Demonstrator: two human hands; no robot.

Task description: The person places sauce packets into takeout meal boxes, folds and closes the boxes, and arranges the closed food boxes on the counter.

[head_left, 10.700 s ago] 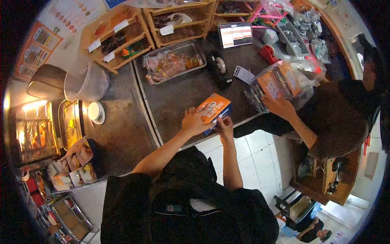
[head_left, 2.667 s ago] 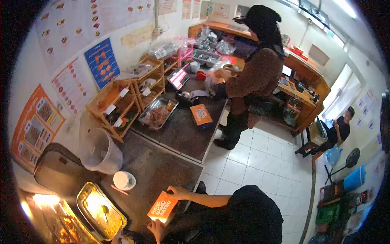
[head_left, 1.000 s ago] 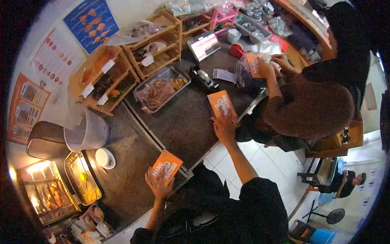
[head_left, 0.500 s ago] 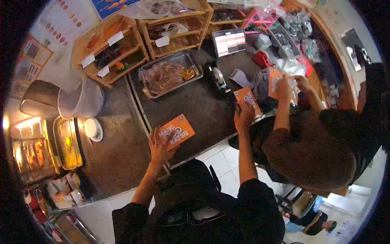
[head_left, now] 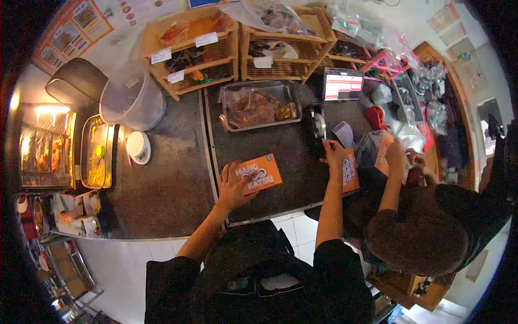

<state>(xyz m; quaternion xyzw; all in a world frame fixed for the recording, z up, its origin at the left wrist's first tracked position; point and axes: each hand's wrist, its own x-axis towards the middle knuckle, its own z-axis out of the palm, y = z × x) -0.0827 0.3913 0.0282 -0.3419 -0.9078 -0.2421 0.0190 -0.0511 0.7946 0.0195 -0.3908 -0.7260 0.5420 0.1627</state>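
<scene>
My left hand [head_left: 236,187] lies with spread fingers on the left side of an orange paper packet [head_left: 263,171] printed "MANG KATSU", resting flat on the dark table. At the near side of a black tape dispenser [head_left: 314,129], my right hand [head_left: 334,156] has its fingers pinched together by the tape roll. The strip of tape between them is barely visible. Partly behind my right wrist, a second orange packet [head_left: 350,175] lies near the table edge.
A co-worker at my right holds another orange packet [head_left: 384,153]. Behind the table's middle sit a clear tray of small bags [head_left: 260,106], wicker racks [head_left: 190,56] and a tablet [head_left: 343,85]. To the left are a white scale [head_left: 138,147], a plastic tub [head_left: 132,102] and a metal tray [head_left: 97,154].
My right hand has left the second orange packet and gone to the tape dispenser, fingers closing there. My left hand stays on its packet. The camera view has turned left.
</scene>
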